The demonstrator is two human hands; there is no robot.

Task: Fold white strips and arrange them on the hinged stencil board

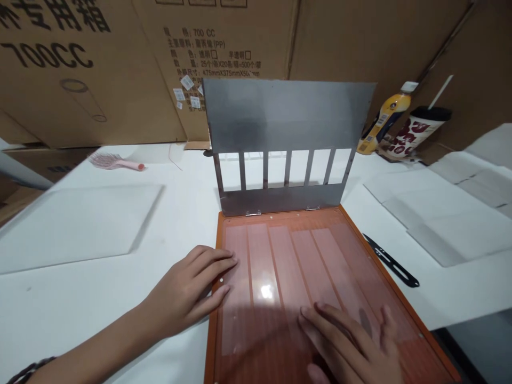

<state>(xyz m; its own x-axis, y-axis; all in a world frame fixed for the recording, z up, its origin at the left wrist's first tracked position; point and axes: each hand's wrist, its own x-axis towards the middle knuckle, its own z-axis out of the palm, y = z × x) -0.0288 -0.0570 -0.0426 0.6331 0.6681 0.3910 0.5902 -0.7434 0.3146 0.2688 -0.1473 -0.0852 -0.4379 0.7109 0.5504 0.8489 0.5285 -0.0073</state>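
An orange-brown board [356, 234] lies on the white table, with several pale translucent strips [262, 245] side by side on its glossy surface. Hinged to its far edge, a grey metal frame with rectangular slots [288, 114] stands raised. My left hand [192, 285] rests across the board's left rim, fingers stretched onto the leftmost strip and holding nothing. Over the near right part of the board is my right hand [352, 341], fingers spread and empty. Its fingertips are at the middle strips; I cannot tell whether they touch.
A black craft knife [394, 261] lies right of the board. White sheets [452, 224] are at the right, another white sheet [84, 224] at the left. Behind are a pink brush [116, 161], a yellow bottle [386, 117], a lidded cup [418, 133] and cardboard boxes [132, 64].
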